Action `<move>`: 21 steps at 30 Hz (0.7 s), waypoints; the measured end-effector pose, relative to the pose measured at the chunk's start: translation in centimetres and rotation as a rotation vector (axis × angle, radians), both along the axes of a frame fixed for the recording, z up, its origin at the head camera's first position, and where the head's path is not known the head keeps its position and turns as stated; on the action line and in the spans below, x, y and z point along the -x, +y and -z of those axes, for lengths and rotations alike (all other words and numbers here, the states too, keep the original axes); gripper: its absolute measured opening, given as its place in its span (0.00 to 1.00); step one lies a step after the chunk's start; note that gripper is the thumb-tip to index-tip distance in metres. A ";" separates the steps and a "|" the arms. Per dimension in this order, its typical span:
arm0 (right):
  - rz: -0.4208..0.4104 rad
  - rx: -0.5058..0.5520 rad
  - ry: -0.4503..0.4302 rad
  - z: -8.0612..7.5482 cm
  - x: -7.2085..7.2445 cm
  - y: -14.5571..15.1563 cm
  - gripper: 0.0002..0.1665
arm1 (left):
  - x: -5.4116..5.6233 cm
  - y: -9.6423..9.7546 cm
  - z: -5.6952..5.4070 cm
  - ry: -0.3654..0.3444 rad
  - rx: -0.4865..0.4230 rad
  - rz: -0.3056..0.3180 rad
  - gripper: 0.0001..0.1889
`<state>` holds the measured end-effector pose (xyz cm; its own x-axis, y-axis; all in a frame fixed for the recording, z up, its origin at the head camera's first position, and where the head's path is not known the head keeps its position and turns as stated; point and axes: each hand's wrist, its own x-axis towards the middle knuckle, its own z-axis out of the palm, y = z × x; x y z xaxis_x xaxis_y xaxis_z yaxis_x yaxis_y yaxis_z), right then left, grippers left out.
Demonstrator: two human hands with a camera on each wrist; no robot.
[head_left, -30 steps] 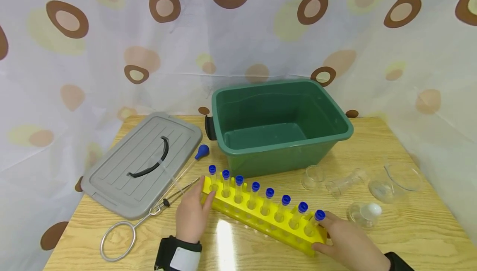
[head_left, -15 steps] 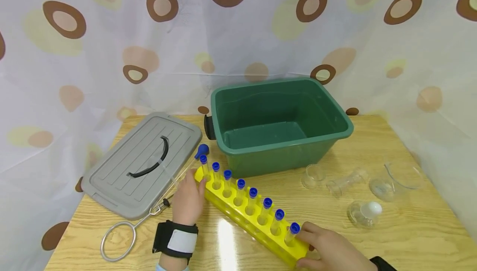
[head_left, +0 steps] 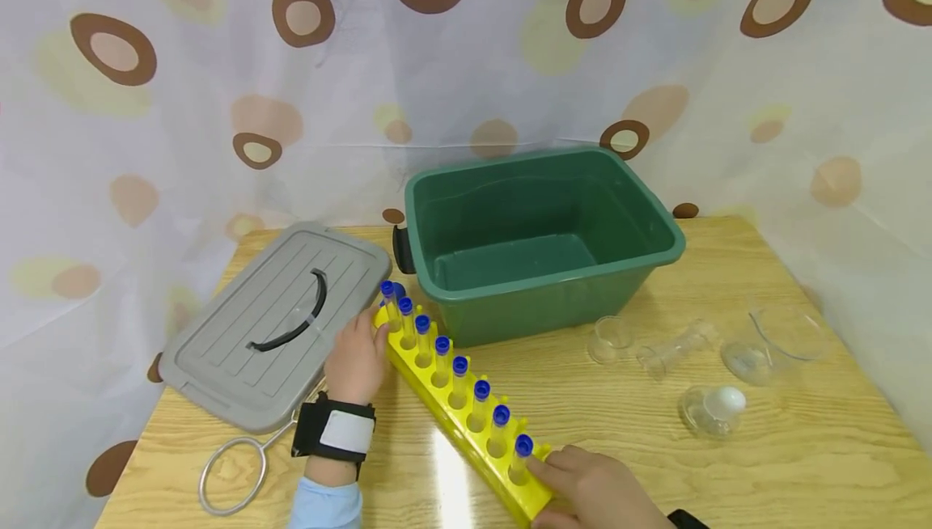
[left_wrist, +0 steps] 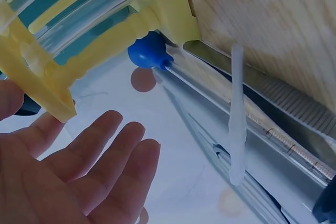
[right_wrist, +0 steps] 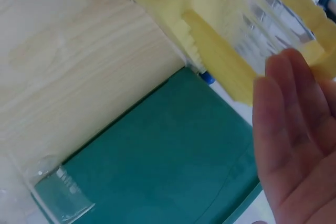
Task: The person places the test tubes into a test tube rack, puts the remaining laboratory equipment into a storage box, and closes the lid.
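Left hand (head_left: 355, 361) and right hand (head_left: 593, 487) pinched opposite ends of the yellow rack (head_left: 459, 422), which slanted across the table (head_left: 801, 464) toward its front edge. It looked light and stiff, its blue-capped tubes (head_left: 457, 394) fragile; the ends seemed the safest holds.

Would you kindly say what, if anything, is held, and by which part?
A long yellow plastic tube rack: the left hand grips its far end, the right hand its near end.
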<state>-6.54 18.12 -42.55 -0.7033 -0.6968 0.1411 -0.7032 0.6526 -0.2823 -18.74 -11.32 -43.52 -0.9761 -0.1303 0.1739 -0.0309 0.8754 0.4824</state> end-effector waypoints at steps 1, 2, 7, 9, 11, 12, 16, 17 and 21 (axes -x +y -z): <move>-0.002 0.016 0.035 0.2 -0.1 -0.3 0.30 | 0.1 -0.1 -0.1 -0.009 0.001 -0.002 0.20; -0.002 0.026 0.063 0.3 -0.2 -0.6 0.30 | 0.3 -0.1 -0.1 -0.022 0.000 -0.004 0.20; 0.013 0.087 0.158 0.9 -0.5 -2.1 0.31 | 1.1 -0.4 -0.4 -0.047 0.002 0.003 0.20; 0.016 0.117 0.197 1.0 -0.6 -2.7 0.31 | 1.4 -0.6 -0.4 -0.053 0.006 0.007 0.20; 0.017 0.136 0.223 1.2 -0.7 -3.3 0.31 | 1.8 -0.8 -0.4 -0.063 0.009 0.013 0.20; 0.015 0.144 0.235 1.2 -0.7 -3.6 0.31 | 1.9 -0.9 -0.3 -0.072 0.009 0.018 0.20; 0.023 0.142 0.257 1.2 -0.8 -4.6 0.31 | 2.6 -1.1 -0.4 -0.101 -0.007 0.039 0.21; 0.028 0.134 0.258 1.1 -0.8 -4.8 0.30 | 2.7 -1.1 -0.4 -0.107 -0.010 0.040 0.21; 0.057 0.087 0.245 0.9 -0.9 -5.4 0.30 | 3.4 -1.1 -0.6 -0.124 -0.044 0.042 0.21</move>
